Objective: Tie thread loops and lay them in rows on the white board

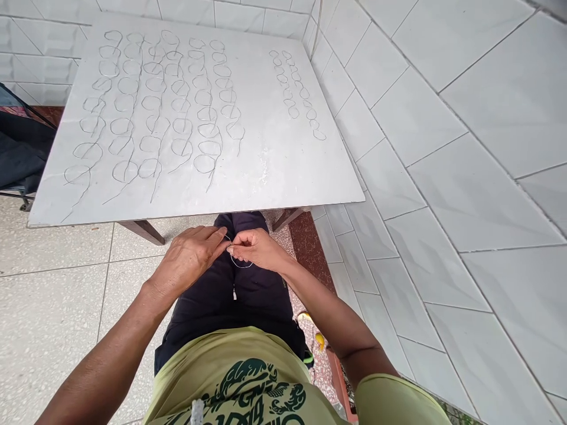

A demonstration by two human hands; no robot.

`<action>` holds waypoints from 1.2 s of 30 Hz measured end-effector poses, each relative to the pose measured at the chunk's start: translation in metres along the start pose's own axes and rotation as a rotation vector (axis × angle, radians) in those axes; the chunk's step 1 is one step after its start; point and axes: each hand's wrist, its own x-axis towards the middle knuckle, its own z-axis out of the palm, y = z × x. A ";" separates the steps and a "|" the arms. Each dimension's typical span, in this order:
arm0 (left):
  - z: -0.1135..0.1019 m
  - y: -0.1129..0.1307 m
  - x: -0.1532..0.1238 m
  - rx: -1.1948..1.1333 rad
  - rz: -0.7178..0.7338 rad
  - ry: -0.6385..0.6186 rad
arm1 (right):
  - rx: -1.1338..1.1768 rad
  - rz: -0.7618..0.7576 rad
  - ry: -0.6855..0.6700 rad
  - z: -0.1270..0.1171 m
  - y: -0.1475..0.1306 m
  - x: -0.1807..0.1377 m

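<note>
Over my lap, my left hand (192,257) and my right hand (260,249) meet at a thin, pale wire loop (241,267). My right thumb and index finger pinch the wire near its middle. The left fingers close on its other side, where a short length shows between the fingertips. Part of the loop curves out below my right fingers, and the rest is hidden by both hands. Ahead of my hands, rows of similar wire loops with long tails (150,143) lie on the white table (274,177).
Smaller wire rings (305,92) lie in two lines at the table's right. A tiled wall (425,195) runs close along my right side. Dark fabric on a frame (18,147) stands at the left. Wooden table legs (144,231) show beneath the near edge.
</note>
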 end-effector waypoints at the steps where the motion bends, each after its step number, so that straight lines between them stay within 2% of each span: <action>1: 0.001 0.000 0.000 0.018 -0.007 -0.003 | -0.015 0.001 0.010 0.000 0.002 0.000; 7: 0.014 0.012 -0.003 0.069 -0.129 -0.019 | -0.080 -0.002 0.052 0.006 0.011 0.001; 10: 0.018 0.016 -0.004 -0.004 -0.170 -0.029 | -0.008 0.038 0.035 0.006 0.012 0.002; 15: 0.013 0.011 -0.001 -0.061 -0.134 -0.057 | 0.149 0.029 -0.049 -0.006 0.013 -0.004; 19: 0.010 0.008 0.000 -0.025 -0.108 -0.039 | 0.245 -0.009 -0.064 -0.010 0.020 -0.009; 26: 0.019 0.009 -0.003 -0.012 -0.080 0.060 | 0.338 -0.024 0.014 0.003 0.022 -0.009; 32: 0.028 0.015 -0.001 -0.136 -0.191 0.177 | 0.368 -0.045 -0.017 0.005 0.021 -0.010; 36: 0.020 0.013 0.001 -0.166 -0.191 0.142 | 0.369 -0.036 -0.005 0.004 0.022 -0.012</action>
